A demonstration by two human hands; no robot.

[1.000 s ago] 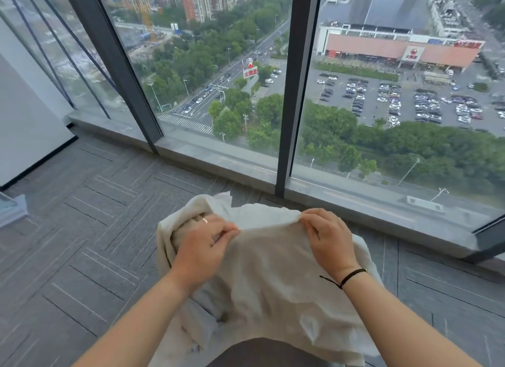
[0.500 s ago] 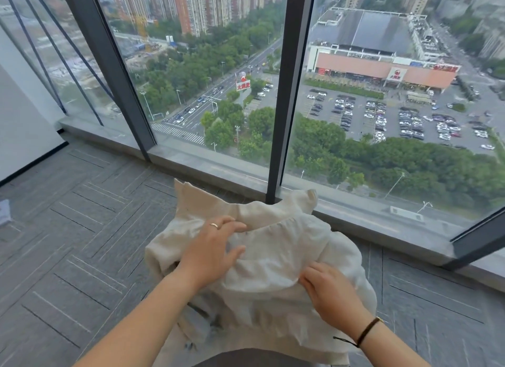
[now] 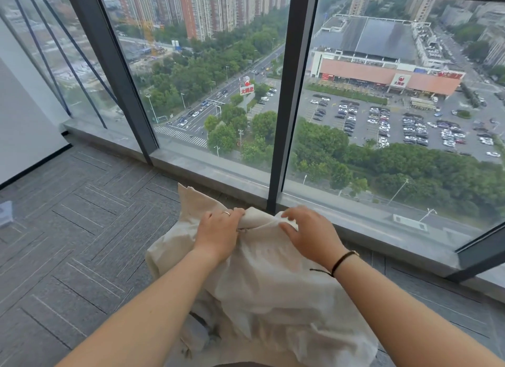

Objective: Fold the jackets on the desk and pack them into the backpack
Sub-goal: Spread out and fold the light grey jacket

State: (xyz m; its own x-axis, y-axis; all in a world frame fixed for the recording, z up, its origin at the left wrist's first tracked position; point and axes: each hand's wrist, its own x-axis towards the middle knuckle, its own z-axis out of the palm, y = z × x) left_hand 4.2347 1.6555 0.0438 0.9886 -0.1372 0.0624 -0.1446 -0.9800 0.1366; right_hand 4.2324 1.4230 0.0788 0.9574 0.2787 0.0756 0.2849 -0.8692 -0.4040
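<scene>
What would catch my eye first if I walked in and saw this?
Probably the cream jacket, bunched up low in the middle, with the left hand gripping its top edge and the right hand resting curled on the fabric beside it. Behind them, the tall window fills the upper view, looking down on a road, trees and a full car park. Grey carpet covers the floor to the left.

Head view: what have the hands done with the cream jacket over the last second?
The right hand dropped to the cream fabric jacket's lower folds, then came back up to its top edge beside the left hand. The left hand shifted from lying over the bundle to gripping that edge, its fingers curled into the cloth. A flap now stands up on the left. The jacket is still held up over the grey carpet.
</scene>
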